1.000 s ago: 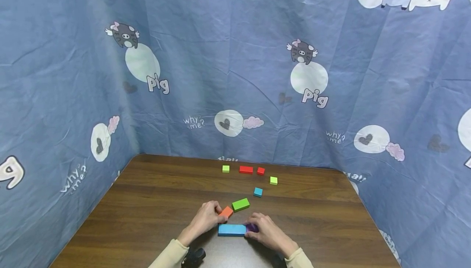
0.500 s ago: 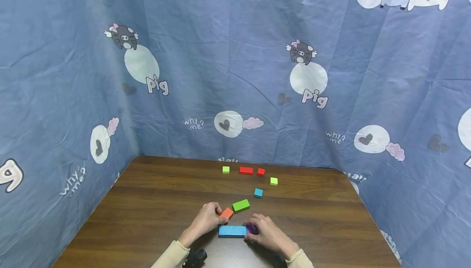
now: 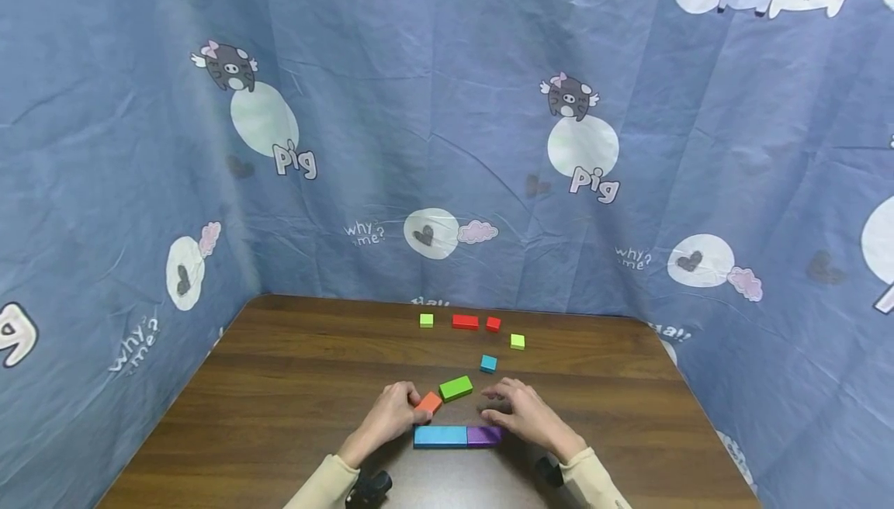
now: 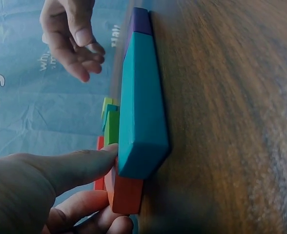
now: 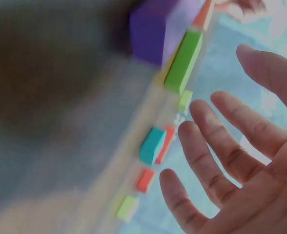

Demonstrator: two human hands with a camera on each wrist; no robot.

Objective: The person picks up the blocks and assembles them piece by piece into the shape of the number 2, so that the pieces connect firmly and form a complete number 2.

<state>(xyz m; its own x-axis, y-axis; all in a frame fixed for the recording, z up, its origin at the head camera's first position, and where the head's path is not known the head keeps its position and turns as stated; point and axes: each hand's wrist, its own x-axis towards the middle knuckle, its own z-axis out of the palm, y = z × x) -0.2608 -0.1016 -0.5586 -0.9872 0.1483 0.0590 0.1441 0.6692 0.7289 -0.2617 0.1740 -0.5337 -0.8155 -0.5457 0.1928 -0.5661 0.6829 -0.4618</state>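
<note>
Left hand: the left hand pinches the small orange block, thumb on one side and fingers on the other, so the grip is narrow.
Right hand: the right hand is wide and loose, fingers apart and a bit bent, with air between it and the smooth purple block.
Orange block: flat sides and straight corners; it sits left of the table's middle line, just behind the long, smooth blue block.
Blue and purple row: the long blue block and the shorter purple block touch end to end in a straight line, on the near part of the table.
Green block: a chunky green block lies a little slanted, just beside the orange one.
Small blue block: a little blue box-shaped block is farther back, toward the table's far edge.
Far edge: a longish red block, a small red block and a yellow-green block sit along it near the middle; another yellow-green block is a bit closer in, on the right.
Block stuff: smooth and shiny; I cannot tell what they are made of.
Table: brown, with stripy wood lines.
Curtain: wrinkly blue cloth with pigs, hearts and pale round spots.
Words: the cloth says "pig" and "why me?".
Sleeves: cream cloth sleeves.
</note>
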